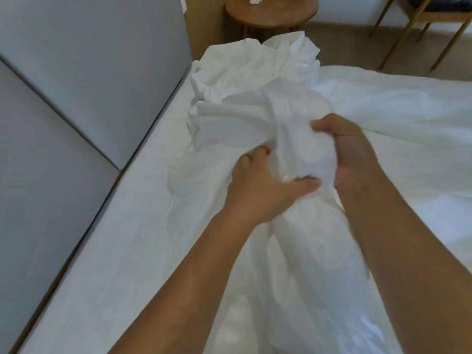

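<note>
A crumpled white duvet cover (255, 98) lies bunched along the middle of the bed, over a white sheet (122, 251). My left hand (263, 185) grips a fold of the bunched cloth from the left, thumb pressed across it. My right hand (350, 152) grips the same bunch from the right, fingers curled over the top. The cloth runs down between my forearms toward me. The bunch hides most of my fingertips.
A grey padded headboard (76, 72) runs along the left of the bed. A round wooden side table (270, 14) with a crumpled tissue stands beyond the bed's corner. Wooden chair legs (398, 34) stand on the floor at the upper right.
</note>
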